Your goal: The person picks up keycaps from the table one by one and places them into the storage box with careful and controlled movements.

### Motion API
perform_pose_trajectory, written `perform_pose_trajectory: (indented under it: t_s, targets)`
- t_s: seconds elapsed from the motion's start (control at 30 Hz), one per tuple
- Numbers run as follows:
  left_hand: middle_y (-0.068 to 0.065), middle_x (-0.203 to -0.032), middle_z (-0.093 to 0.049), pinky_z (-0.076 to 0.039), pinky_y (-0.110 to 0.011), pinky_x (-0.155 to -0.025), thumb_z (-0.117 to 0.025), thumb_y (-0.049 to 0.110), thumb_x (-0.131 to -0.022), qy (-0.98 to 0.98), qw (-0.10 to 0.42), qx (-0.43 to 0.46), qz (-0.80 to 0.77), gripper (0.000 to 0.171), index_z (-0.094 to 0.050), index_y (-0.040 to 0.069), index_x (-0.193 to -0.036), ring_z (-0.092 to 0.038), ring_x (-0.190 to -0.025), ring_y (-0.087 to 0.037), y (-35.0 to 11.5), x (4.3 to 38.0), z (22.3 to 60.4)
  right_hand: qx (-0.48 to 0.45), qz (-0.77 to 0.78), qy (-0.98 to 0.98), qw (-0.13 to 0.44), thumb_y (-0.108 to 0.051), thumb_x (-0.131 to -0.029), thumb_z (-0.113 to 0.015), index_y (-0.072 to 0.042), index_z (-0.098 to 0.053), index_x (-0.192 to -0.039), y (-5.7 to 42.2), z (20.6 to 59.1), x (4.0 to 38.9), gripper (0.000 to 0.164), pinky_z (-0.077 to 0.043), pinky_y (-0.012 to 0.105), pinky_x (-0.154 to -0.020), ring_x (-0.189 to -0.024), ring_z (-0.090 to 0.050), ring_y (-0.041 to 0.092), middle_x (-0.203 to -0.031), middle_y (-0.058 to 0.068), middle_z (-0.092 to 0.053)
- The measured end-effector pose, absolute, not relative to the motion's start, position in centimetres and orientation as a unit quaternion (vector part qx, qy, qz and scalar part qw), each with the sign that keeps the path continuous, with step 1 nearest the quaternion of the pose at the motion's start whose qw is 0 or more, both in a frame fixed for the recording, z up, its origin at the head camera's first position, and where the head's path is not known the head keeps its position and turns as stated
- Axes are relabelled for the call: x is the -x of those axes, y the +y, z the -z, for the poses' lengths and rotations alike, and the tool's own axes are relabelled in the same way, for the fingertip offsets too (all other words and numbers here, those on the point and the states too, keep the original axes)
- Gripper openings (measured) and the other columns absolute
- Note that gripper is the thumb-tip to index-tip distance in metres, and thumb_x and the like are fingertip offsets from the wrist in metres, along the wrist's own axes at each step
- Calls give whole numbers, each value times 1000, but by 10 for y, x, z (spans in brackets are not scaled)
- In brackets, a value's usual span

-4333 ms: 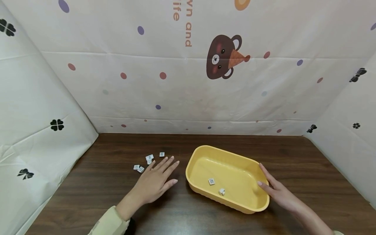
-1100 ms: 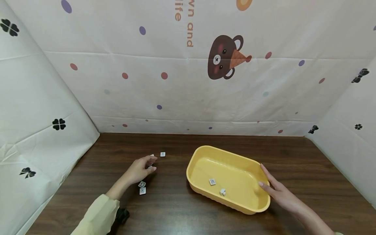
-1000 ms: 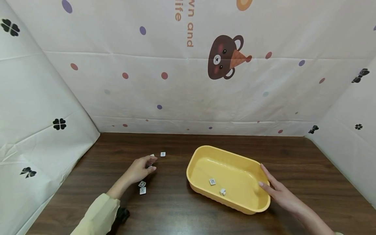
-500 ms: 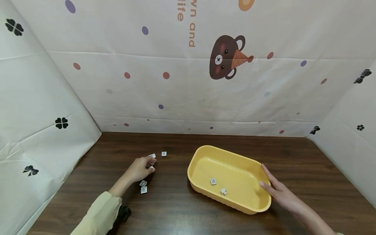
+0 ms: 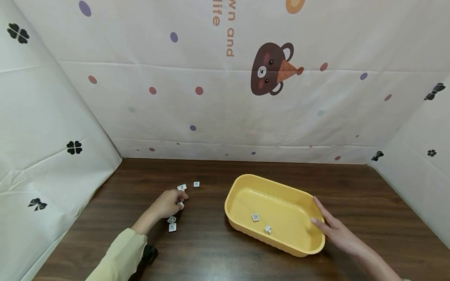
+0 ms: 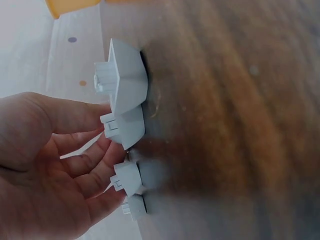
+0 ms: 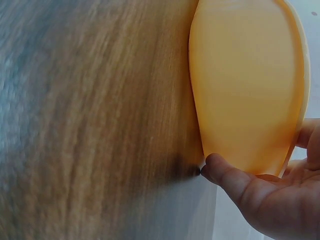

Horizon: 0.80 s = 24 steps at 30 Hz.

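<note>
My left hand is low over the table, its thumb and fingertips pinching a small white piece, square and keycap-like. Close beside the wrist lie two similar pieces, and more sit just beyond the fingertips. In the left wrist view, pale pieces with a raised block on one face stand in front of the fingers, hiding part of the grip. My right hand holds the right end of a yellow tray, thumb and fingers spread on its rim. White pieces lie inside the tray.
The dark wooden table meets a white patterned cloth at the back and on both sides. A lone white piece sits between my left hand and the tray. A black object is at my left wrist.
Two pieces have come nearer the left wrist since the oldest frame, and the left hand has gone from spread to pinching. Lately its fingers have curled more. The right hand and tray stay put.
</note>
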<state>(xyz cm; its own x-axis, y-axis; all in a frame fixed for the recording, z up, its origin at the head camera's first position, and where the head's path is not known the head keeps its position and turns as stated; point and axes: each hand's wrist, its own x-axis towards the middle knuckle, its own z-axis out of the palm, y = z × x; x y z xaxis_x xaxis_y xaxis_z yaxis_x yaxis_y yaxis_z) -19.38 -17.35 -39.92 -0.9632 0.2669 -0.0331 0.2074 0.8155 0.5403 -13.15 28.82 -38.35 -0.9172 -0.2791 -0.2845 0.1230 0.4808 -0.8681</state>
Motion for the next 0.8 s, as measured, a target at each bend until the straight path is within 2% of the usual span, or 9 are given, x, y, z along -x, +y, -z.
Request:
perform_pose_trajectory:
  t_s: [0.2,0.47,0.8]
  targets:
    - [-2,-82,-62,-46,-32,-71,-63,-7,-75,950,61,-124,-280,21,-66,2,-94,-56,-77,-13,-174,194,402,51,506,839,195,-25,-98,-41,-15,11,-146,288,384,132,71,-47,31,-81,-128,-16,45,-146,28,13]
    - [-4,-84,-64,-47,-33,-72,-67,-6,-73,949,40,-147,-275,25,-65,0,-97,-58,-79,-16,-176,192,400,54,505,840,192,-24,-98,-41,-15,11,-145,288,383,132,71,-47,31,-81,-129,-11,45,-146,28,14]
    - [-1,-77,-59,-43,-31,-67,-68,-4,-70,952,47,-147,-264,25,-66,3,-94,-53,-74,-14,-179,192,400,51,513,835,193,-24,-98,-40,-14,11,-145,288,383,131,70,-47,30,-81,-126,-19,44,-146,28,13]
